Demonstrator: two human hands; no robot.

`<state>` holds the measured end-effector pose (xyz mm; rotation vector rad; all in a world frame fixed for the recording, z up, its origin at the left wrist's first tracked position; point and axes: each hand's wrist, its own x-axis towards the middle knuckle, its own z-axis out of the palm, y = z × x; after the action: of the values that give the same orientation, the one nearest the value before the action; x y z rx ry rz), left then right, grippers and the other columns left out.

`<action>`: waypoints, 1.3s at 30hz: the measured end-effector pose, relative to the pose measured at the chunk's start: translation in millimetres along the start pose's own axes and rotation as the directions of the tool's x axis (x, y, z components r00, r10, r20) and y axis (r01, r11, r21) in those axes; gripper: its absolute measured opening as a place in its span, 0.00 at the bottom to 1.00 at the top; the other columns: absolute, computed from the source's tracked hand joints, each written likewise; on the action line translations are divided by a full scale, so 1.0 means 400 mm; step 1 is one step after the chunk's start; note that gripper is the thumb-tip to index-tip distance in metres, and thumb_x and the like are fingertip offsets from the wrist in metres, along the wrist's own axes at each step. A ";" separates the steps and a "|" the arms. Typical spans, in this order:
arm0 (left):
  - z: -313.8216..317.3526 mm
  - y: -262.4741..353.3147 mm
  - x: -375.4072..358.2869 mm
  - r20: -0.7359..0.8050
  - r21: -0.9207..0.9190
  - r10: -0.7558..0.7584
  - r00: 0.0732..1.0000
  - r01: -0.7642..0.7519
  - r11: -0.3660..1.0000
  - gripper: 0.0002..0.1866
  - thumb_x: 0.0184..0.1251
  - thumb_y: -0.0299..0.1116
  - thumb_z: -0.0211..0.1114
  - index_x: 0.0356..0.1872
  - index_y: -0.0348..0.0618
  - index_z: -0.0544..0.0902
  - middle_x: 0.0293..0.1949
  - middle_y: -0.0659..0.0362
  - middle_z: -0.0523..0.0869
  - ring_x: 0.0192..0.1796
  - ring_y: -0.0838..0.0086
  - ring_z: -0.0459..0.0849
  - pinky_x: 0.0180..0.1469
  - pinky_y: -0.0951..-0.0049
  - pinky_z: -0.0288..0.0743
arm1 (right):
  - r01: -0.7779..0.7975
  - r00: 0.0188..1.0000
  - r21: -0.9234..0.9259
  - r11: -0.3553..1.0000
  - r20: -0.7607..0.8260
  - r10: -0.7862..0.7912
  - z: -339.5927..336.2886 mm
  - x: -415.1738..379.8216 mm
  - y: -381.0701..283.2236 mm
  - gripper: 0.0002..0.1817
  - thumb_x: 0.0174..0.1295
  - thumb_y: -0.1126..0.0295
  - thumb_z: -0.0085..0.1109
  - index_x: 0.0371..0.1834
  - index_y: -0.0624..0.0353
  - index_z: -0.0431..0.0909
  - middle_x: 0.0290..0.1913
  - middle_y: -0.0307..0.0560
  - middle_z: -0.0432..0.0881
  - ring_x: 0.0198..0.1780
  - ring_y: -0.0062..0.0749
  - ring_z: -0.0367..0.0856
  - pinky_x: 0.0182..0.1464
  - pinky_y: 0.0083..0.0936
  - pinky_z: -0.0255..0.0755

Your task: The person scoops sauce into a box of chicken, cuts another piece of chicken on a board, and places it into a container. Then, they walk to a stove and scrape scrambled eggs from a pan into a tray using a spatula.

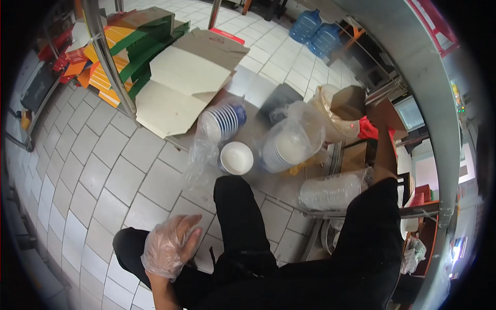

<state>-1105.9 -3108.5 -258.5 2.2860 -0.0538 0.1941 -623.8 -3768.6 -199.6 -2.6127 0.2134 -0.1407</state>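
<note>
My left hand (169, 246), in a clear plastic glove, rests over my left knee with its fingers bent and the thumb apart, holding nothing. My right arm stretches up to the right side of the shelf, with my right hand (380, 114) beside a brown cardboard piece (391, 122) and a red plastic bag (368, 128). Its fingers are too dark to make out. On the low shelf in front of my knees are a white paper bowl (237, 158), a stack of blue-and-white bowls (223, 123) in a torn bag, and another bagged stack (283, 150).
Flattened cardboard boxes (183, 82) lie at the shelf's left end, near green and orange cartons (116, 57). A bagged bucket (333, 116) and wrapped clear containers (330, 192) sit on the right. Metal posts (107, 57) frame the shelf. Blue water jugs (306, 26) stand behind.
</note>
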 end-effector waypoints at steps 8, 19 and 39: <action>0.009 -0.003 -0.001 0.092 0.032 -0.041 0.995 0.038 0.999 0.13 0.65 0.37 0.65 0.48 0.46 0.82 0.38 0.53 0.85 0.36 0.53 0.85 0.37 0.58 0.78 | 0.072 0.952 -0.044 0.996 -0.294 -0.082 0.007 0.037 -0.112 0.21 0.71 0.55 0.51 0.50 0.66 0.77 0.41 0.48 0.81 0.42 0.35 0.79 0.44 0.34 0.74; -0.041 -0.207 0.016 0.158 -0.324 -0.261 0.952 0.300 0.897 0.22 0.73 0.45 0.60 0.63 0.48 0.77 0.52 0.50 0.84 0.47 0.58 0.86 0.50 0.62 0.79 | 0.274 0.835 -0.320 0.907 -0.388 -0.389 0.343 -0.608 -0.142 0.31 0.75 0.51 0.43 0.69 0.67 0.63 0.61 0.62 0.73 0.60 0.51 0.74 0.65 0.42 0.64; -1.031 -0.336 -0.171 0.016 -0.672 -0.942 0.336 0.701 0.239 0.25 0.69 0.49 0.64 0.57 0.39 0.79 0.35 0.55 0.88 0.41 0.69 0.86 0.46 0.70 0.80 | -0.395 0.258 0.393 0.831 0.915 -0.310 0.550 -1.211 -1.926 0.17 0.75 0.76 0.42 0.64 0.70 0.63 0.50 0.60 0.82 0.41 0.50 0.89 0.36 0.32 0.86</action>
<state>-1210.1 -2712.1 -100.8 1.2922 1.2219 0.0312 -972.8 -2915.6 -33.8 -1.5990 -0.2034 1.2767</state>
